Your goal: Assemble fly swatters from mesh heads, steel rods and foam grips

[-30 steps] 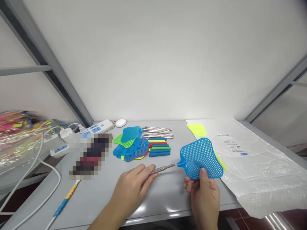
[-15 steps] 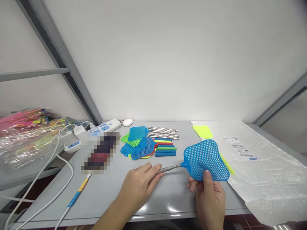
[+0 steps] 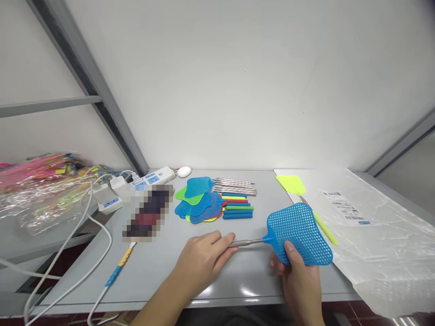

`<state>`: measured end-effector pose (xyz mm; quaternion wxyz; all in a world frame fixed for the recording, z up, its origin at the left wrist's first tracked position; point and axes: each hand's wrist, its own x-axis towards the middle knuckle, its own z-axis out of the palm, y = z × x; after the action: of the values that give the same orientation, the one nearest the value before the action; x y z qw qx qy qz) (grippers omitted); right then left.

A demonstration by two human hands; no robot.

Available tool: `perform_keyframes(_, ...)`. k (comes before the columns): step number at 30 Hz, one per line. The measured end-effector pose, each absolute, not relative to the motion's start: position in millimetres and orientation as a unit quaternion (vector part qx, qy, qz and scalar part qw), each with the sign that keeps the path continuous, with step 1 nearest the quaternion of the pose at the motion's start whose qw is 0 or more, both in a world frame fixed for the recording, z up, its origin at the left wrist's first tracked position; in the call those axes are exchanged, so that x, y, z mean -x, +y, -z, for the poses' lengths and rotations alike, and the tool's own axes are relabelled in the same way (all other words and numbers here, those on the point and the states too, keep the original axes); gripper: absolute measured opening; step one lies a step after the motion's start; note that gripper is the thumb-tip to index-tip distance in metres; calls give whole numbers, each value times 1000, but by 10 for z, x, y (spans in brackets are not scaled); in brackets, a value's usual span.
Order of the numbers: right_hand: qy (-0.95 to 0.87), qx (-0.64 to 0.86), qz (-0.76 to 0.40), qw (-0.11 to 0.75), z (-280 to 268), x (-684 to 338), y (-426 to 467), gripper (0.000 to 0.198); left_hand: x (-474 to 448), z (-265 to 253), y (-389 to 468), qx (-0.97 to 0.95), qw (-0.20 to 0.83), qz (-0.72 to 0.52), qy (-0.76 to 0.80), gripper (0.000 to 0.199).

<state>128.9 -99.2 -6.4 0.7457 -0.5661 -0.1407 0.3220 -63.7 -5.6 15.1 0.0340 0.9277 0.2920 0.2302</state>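
Two hands share one swatter: the right hand [image 3: 301, 280] pinches the blue head [image 3: 299, 234], the left hand [image 3: 200, 260] closes on its rod [image 3: 248, 242], just above the counter [image 3: 152, 267]. Likely light; mesh floppy, so grip near the neck.

Bright, even light; warped edges

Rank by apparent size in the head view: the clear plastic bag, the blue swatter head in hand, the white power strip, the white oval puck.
1. clear plastic bag
2. blue swatter head, though nearness to the camera enlarges it
3. white power strip
4. white oval puck
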Motion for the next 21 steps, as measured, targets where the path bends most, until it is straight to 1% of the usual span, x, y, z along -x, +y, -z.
perform_keyframes(4, -123, 584, -307, 741, 49, -1281, -997, 29, 627, -166, -69, -935, 28, -220, 278, 28)
perform_keyframes(9, -207, 555, -330, 735, 103, -1308, -1003, 25, 653, -183, -60, -936, 6, -217, 276, 27)
perform_keyframes(14, -274, 556, -363, 696, 163, -1345, -1033, 31, 674, -182, -45, -937, -36, -222, 267, 26)
perform_keyframes(21, -232, 528, -401, 712, 184, -1368, -1010, 29, 657, -265, -126, -930, -77, -213, 290, 26)
